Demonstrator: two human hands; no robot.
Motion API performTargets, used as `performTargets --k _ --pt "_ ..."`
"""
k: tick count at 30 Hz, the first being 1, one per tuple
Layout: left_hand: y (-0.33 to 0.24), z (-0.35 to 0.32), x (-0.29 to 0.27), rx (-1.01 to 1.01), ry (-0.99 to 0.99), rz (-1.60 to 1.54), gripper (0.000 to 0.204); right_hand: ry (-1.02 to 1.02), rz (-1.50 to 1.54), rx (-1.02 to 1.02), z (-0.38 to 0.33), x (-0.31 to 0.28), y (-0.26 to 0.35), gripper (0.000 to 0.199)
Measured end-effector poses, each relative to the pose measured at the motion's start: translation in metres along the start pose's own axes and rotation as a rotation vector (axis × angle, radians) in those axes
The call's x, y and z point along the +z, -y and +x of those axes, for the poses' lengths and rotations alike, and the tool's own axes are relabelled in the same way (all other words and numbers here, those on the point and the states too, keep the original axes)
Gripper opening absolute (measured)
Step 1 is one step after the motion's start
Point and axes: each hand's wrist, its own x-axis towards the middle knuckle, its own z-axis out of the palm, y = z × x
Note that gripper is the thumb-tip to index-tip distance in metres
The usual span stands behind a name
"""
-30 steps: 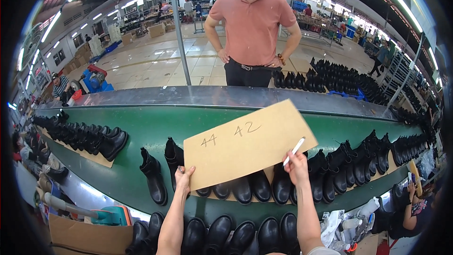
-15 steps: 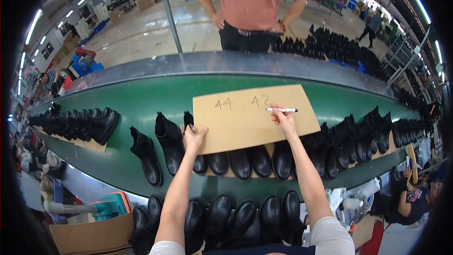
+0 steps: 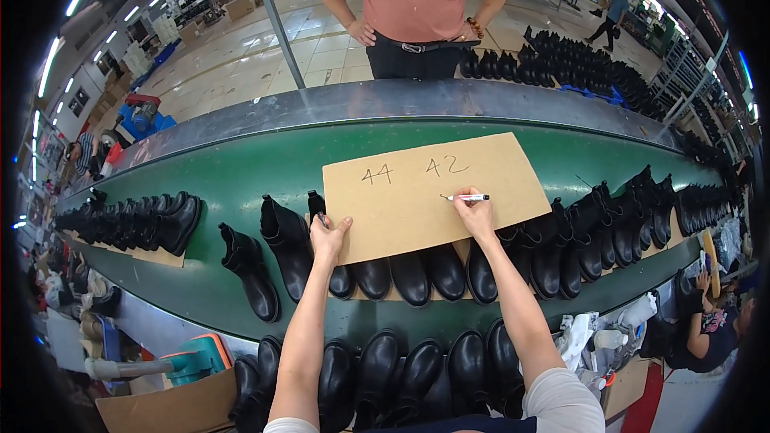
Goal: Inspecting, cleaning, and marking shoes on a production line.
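A flat brown cardboard sheet (image 3: 385, 216) with handwritten figures in its upper part lies tilted over a row of black boots (image 3: 413, 279). My left hand (image 3: 327, 237) grips its left edge, thumb on top; a small dark object shows at those fingers, too small to name. In my right hand (image 3: 475, 212) is a white marker pen (image 3: 473, 197), pinched between the fingers. Its dark tip meets the cardboard below the written figures, at a short fresh mark. Left of the sheet, a single black boot (image 3: 250, 277) lies on the green belt.
More boots (image 3: 152, 220) line the green conveyor belt (image 3: 241, 148) to the left and right. Other boots (image 3: 377, 369) stand nearest me, beside a cardboard box (image 3: 168, 405). Across the metal rail (image 3: 361, 103) stands a person in a pink shirt (image 3: 413, 0). Another person (image 3: 718, 337) sits at right.
My right hand and the marker have moved down and slightly left, from beside the upper figures to below them. A small mark now shows at the tip. My left hand keeps its grip.
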Motion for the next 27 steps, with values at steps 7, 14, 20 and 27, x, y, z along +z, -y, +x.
performTargets --k 7,14,20,27 --pt "-0.011 -0.006 -0.005 -0.01 0.005 -0.043 0.047 0.111 0.103 0.063 0.002 0.007 0.014 0.011" --pt "0.001 -0.002 -0.002 -0.009 -0.005 -0.032 0.048 -0.118 0.096 0.084 0.015 -0.011 -0.01 0.014" --pt "0.002 0.008 0.004 0.009 -0.013 -0.039 0.047 0.022 -0.028 0.081 0.023 -0.024 -0.019 0.018" --pt "0.024 0.008 0.0 0.073 -0.012 0.01 0.046 -0.014 0.13 -0.107 0.026 -0.029 -0.024 0.019"
